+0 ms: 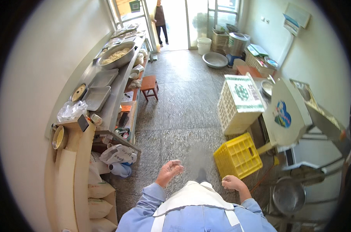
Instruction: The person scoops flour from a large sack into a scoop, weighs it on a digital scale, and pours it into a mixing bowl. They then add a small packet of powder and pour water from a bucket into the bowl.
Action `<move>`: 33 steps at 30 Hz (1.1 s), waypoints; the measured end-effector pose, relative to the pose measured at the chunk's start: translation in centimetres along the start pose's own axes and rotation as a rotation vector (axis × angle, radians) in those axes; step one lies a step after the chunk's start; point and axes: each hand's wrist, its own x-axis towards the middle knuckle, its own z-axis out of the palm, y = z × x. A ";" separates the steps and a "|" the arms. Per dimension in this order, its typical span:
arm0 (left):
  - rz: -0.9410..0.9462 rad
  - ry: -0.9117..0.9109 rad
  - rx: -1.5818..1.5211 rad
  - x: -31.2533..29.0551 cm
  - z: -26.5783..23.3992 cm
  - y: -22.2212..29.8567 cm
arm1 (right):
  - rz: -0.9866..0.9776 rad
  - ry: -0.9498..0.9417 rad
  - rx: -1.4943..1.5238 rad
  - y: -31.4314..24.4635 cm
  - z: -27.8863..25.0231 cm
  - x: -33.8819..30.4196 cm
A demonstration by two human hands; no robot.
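1. Grey floor [183, 104] filling the frame's centre.
2. Long steel worktop [115, 94] at upper left, carrying trays [100, 87] and a big bowl [117, 55] of pale food.
3. White crate [237, 104] at centre right, tilted.
4. Yellow crate [237, 156] at lower centre right, just above the right hand.
5. Left hand [169, 172] at lower centre, grip half open, fingers curled, holding nothing.
6. Right hand [231, 182] at lower centre right, grip loosely closed; contents not discernible.
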 end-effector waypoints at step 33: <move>-0.049 -0.019 -0.051 51.7 -18.1 18.9 | 0.090 -0.071 0.757 -27.4 -29.2 49.0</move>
